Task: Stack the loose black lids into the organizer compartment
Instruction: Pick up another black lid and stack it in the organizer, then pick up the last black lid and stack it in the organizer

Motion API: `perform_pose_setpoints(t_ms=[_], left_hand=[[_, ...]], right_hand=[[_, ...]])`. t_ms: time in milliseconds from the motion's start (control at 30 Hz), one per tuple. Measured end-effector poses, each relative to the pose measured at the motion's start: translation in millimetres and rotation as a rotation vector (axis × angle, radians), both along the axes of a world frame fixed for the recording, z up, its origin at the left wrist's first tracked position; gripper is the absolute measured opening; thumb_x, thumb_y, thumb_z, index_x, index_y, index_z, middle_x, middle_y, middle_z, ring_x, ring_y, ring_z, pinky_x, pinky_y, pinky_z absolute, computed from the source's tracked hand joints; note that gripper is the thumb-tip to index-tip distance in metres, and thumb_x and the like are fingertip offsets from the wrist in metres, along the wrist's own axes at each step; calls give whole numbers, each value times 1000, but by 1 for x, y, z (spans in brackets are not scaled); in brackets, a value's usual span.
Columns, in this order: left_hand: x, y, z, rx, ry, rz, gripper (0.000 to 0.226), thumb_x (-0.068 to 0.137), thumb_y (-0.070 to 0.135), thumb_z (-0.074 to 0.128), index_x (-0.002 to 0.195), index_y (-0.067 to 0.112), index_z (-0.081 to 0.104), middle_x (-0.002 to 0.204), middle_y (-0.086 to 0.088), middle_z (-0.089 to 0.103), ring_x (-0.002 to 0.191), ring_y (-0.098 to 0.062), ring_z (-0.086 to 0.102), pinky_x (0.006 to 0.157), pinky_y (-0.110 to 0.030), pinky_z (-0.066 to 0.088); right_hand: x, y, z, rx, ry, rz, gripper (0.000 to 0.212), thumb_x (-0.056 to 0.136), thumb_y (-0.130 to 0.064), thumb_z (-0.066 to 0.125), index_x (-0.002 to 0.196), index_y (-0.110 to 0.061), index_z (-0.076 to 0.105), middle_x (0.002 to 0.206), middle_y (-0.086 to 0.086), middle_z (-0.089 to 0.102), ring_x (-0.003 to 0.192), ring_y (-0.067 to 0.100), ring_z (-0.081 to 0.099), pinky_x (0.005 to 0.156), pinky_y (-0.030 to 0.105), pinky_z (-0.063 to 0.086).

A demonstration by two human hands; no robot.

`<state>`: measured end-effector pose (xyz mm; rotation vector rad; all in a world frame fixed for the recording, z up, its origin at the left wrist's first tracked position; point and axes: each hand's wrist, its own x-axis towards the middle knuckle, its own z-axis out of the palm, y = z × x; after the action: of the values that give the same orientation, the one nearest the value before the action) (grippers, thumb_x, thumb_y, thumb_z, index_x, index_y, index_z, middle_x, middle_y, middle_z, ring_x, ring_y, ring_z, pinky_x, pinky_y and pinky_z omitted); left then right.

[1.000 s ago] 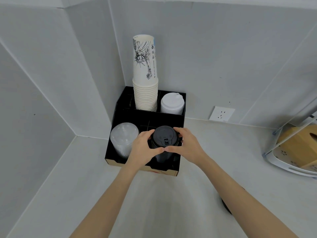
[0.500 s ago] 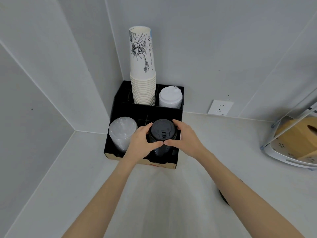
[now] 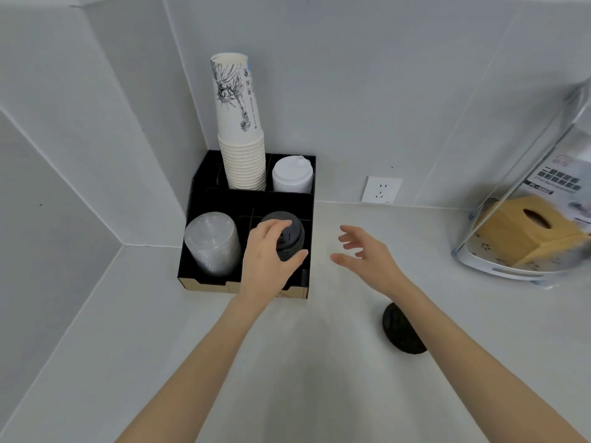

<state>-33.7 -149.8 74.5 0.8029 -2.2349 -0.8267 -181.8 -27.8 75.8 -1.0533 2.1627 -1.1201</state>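
pale grey worktop (image 3: 128, 330) in a tiled corner. black four-compartment cardboard organizer (image 3: 246, 199) sits against the corner walls. front-left compartment: stack of clear plastic dome lids (image 3: 212, 243), leaning. rear-left: tall stack of white printed paper cups (image 3: 241, 145), upright. rear-right: stack of white sip lids (image 3: 292, 175). front-right compartment: stack of black plastic lids (image 3: 289, 233), top rising above the organizer wall. left hand (image 3: 268, 260) wraps that stack, fingers over the top lid, thumb against its right side, clamped on it. right hand (image 3: 367, 255) hovers just right of the organizer, fingers spread apart, holding nothing. one loose black round lid (image 3: 401, 330) lies flat on the worktop, partly under the right forearm, well apart from the organizer. white wall socket (image 3: 381, 190) behind. far right: tan tissue box (image 3: 524, 228) on a white tray under a clear cover.
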Motion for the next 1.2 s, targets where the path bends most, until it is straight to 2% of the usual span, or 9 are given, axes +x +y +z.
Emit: perform_pose_setpoints(t_ms=[100,167,333,467,667,833,1000,1067,1200], left_hand=[[-12,28,-3,89,-6,-90,47,72,25,72,114,15,56,116,-4,57,105,-17,52,92,-29,43],[-21,46,-10,181,-69,-175,46,72,27,71,114,16,56,113,-3,59,96,-12,54,87,-27,44],[-42,83,-34,338,-285,-326,46,78,30,66,118,13,52,112,-8,60,94,-17,56,80,-21,39],[-58,100,-51,444,-394,-358,41,83,28,59,119,10,52,115,-11,60,97,-21,59,81,-25,43],[-75,116,-80,534,-507,-333,38,84,26,57,117,7,53,115,-13,62,101,-25,58,81,-25,42],[-86,126,-88,524,-527,-300,36,81,19,60,113,4,56,109,-16,66,103,-28,59,89,-30,44],[-87,120,-87,482,-478,-273,25,79,6,58,103,4,63,102,-18,69,92,-28,64,83,-26,46],[-86,114,-85,478,-436,-246,24,78,4,58,102,5,64,99,-19,70,83,-27,65,78,-23,46],[-81,95,-77,436,-367,-188,20,78,3,60,96,7,64,91,-14,69,68,-18,58,57,-9,40]], right_hand=[[-8,32,-2,12,-23,-68,48,81,-24,65,125,-20,46,114,-1,58,93,11,58,76,17,42],[-13,52,-6,32,-25,-113,43,81,-23,64,121,-19,50,110,-1,59,87,11,57,73,16,42],[-25,94,-24,101,-17,-220,33,81,-20,63,113,-17,56,105,2,61,90,15,57,81,24,38],[-36,122,-44,183,-36,-295,30,82,-19,61,112,-15,58,108,7,61,90,20,55,74,24,38],[-45,142,-74,353,-93,-349,36,85,-19,57,119,-10,53,117,15,57,98,27,55,83,30,39],[-45,140,-85,387,-95,-348,30,86,-15,53,114,-6,57,112,17,63,104,31,56,88,33,41],[-48,133,-88,321,-93,-367,24,85,-13,52,105,-7,64,106,14,68,90,24,56,80,28,39],[-48,129,-85,273,-97,-356,23,85,-13,52,103,-9,65,102,11,67,83,20,54,78,26,37],[-46,114,-73,141,-145,-309,26,82,-8,50,103,-15,65,94,0,64,80,20,58,71,24,41]])
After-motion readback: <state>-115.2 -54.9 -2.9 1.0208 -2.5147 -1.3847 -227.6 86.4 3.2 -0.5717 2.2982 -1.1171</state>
